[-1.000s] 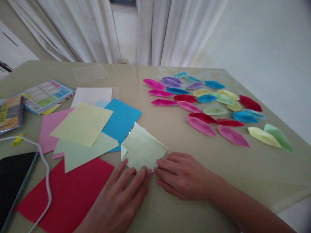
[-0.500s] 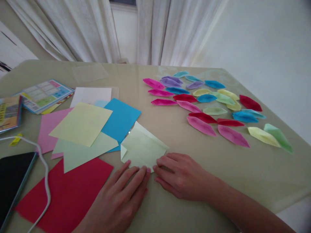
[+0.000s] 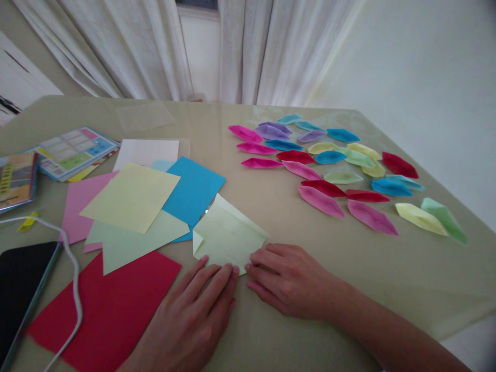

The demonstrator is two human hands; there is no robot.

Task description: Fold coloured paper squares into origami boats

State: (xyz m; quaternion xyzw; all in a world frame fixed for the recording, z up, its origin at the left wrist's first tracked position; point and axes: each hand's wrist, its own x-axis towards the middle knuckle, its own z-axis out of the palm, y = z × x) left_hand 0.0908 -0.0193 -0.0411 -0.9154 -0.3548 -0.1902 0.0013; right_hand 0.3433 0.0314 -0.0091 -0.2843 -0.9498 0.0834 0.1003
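Pale-green folded paper [image 3: 227, 237] lies just beyond both hands' fingers [image 3: 217, 271], touching them.

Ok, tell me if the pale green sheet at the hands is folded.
Folded: the pale green sheet shows layered edges and a tucked corner.

Beige table [image 3: 279, 222] bears coloured sheets [image 3: 108, 305], a part-folded green sheet [image 3: 228, 237], paper boats [image 3: 321, 201].

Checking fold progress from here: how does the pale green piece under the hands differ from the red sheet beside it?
The pale green piece is folded, with creases and layered flaps; the red sheet lies flat, unfolded. The pale green piece looks smaller than the red sheet. The left hand and right hand press on the pale green piece's near edge; a white cable crosses the red sheet. Both are paper lying on the table.
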